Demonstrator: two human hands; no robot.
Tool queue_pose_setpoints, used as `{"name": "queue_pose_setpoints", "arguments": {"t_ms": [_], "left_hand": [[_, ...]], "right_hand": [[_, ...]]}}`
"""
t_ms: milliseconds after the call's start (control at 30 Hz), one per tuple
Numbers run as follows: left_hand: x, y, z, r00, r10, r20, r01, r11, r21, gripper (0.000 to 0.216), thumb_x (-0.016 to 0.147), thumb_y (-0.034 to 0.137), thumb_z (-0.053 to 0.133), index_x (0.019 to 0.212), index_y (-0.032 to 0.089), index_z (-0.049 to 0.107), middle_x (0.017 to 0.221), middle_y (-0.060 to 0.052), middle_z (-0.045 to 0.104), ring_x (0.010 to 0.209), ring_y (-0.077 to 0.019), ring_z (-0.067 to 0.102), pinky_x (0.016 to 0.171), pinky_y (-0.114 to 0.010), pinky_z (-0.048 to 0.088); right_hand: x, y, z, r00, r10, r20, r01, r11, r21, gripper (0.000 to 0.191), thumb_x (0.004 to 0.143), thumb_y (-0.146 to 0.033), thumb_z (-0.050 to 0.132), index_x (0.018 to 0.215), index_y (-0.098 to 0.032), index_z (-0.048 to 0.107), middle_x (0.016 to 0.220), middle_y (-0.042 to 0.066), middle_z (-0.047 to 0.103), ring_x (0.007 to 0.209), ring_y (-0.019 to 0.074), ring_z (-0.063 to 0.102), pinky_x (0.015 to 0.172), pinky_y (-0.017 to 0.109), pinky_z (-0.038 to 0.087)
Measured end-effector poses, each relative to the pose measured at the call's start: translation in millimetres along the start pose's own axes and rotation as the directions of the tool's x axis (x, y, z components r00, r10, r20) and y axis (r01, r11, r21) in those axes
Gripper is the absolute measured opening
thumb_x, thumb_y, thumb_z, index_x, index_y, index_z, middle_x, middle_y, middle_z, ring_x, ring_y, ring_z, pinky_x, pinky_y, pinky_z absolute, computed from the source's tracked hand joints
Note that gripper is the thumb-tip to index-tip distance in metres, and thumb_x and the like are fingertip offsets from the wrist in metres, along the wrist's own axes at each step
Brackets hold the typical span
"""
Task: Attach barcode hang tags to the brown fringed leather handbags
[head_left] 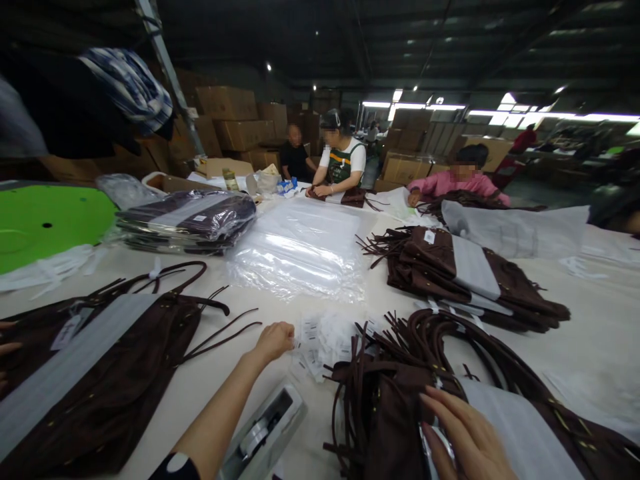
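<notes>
Right hand (467, 437) flat, fingers spread on brown bag (400, 413), straps fanning up-left; left hand (275, 340) curled at white tags (325, 340).

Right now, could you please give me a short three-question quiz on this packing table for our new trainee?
1. True or false: the left hand reaches toward the small white tags.
2. What does the right hand rest on: A) the brown fringed bag, B) the clear plastic bags, C) the green disc?
3. What lies below the left forearm, near the table edge?

Key: 1 true; 2 A; 3 a tape dispenser.
</notes>
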State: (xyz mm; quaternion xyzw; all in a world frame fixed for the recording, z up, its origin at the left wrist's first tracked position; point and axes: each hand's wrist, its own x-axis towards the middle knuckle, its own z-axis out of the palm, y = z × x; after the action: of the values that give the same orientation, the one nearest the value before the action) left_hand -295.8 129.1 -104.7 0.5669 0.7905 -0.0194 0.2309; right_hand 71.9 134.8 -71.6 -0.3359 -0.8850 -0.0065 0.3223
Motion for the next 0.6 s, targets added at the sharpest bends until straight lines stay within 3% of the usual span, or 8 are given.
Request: {"name": "queue_pose_setpoints", "arguments": {"t_ms": [67,133,200,267,367,433,467,600], "left_hand": [[-7,6,-12,0.999,0.026,-0.022,-0.027,0.999,-0.039,0.023,0.077,0.036,0.051,0.081,0.014,0.058,0.080,-0.002,0.062,0.076,-0.0142,0.057,0.071,-0.033,0.044],[-15,15,-23,0.997,0.047,-0.067,-0.052,0.996,-0.074,0.017,0.075,0.031,0.052,0.078,0.016,0.060,0.076,-0.001,0.063,0.074,-0.0142,0.058,0.067,-0.029,0.043],[-23,25,-30,0.991,0.055,-0.121,-0.068,0.992,-0.102,0.010,0.071,0.025,0.053,0.075,0.020,0.061,0.073,0.000,0.065,0.074,-0.0149,0.058,0.064,-0.026,0.041],[-29,34,-35,0.984,0.053,-0.171,-0.076,0.989,-0.129,0.009,0.067,0.021,0.053,0.072,0.023,0.061,0.071,0.000,0.065,0.074,-0.0159,0.059,0.063,-0.025,0.039],[-35,40,-39,0.971,0.034,-0.236,-0.079,0.980,-0.185,0.011,0.067,0.020,0.052,0.070,0.024,0.061,0.069,0.001,0.065,0.074,-0.0165,0.058,0.066,-0.026,0.039],[-38,41,-39,0.963,0.008,-0.270,-0.076,0.967,-0.243,0.010,0.067,0.019,0.052,0.069,0.024,0.060,0.068,0.002,0.064,0.074,-0.0168,0.058,0.070,-0.027,0.040],[-39,41,-38,0.957,-0.012,-0.289,-0.073,0.957,-0.280,0.009,0.067,0.019,0.053,0.070,0.024,0.060,0.069,0.002,0.064,0.075,-0.0170,0.058,0.072,-0.027,0.040],[-36,52,-16,0.895,-0.206,-0.396,-0.023,0.864,-0.503,0.033,0.072,0.021,0.050,0.105,0.021,0.050,0.107,-0.004,0.058,0.097,-0.0173,0.052,0.084,-0.028,0.039]], "right_hand": [[37,-27,10,0.993,-0.001,0.117,-0.028,0.969,0.246,0.032,0.079,-0.021,0.047,0.111,-0.020,0.050,0.107,0.008,0.058,0.099,0.0187,0.055,0.083,0.027,0.046],[73,-51,30,0.961,0.056,0.270,-0.170,0.890,0.422,0.027,0.081,-0.017,0.040,0.105,-0.018,0.052,0.102,0.008,0.060,0.094,0.0160,0.056,0.081,0.025,0.046],[103,-67,57,0.857,0.189,0.479,-0.421,0.793,0.440,0.027,0.079,-0.015,0.042,0.103,-0.016,0.053,0.097,0.008,0.061,0.087,0.0165,0.057,0.079,0.027,0.044],[122,-75,88,0.715,0.283,0.639,-0.625,0.668,0.403,0.031,0.070,-0.009,0.049,0.100,-0.016,0.056,0.094,0.008,0.063,0.081,0.0169,0.057,0.079,0.029,0.042],[132,-77,131,0.592,0.272,0.759,-0.738,0.560,0.376,0.023,0.058,-0.004,0.057,0.078,-0.016,0.063,0.064,0.002,0.063,0.058,0.0152,0.057,0.060,0.026,0.044],[128,-75,149,0.525,0.247,0.815,-0.799,0.473,0.371,0.005,0.061,-0.011,0.058,0.059,-0.016,0.060,0.047,-0.001,0.057,0.044,0.0126,0.052,0.046,0.023,0.040],[124,-74,155,0.497,0.243,0.833,-0.829,0.417,0.373,0.011,0.065,-0.016,0.057,0.054,-0.016,0.058,0.044,-0.002,0.055,0.039,0.0111,0.050,0.042,0.022,0.038],[116,-63,157,0.465,0.320,0.826,-0.885,0.187,0.426,0.020,0.075,-0.030,0.049,0.064,-0.015,0.054,0.051,-0.001,0.058,0.039,0.0076,0.050,0.040,0.019,0.038]]}}
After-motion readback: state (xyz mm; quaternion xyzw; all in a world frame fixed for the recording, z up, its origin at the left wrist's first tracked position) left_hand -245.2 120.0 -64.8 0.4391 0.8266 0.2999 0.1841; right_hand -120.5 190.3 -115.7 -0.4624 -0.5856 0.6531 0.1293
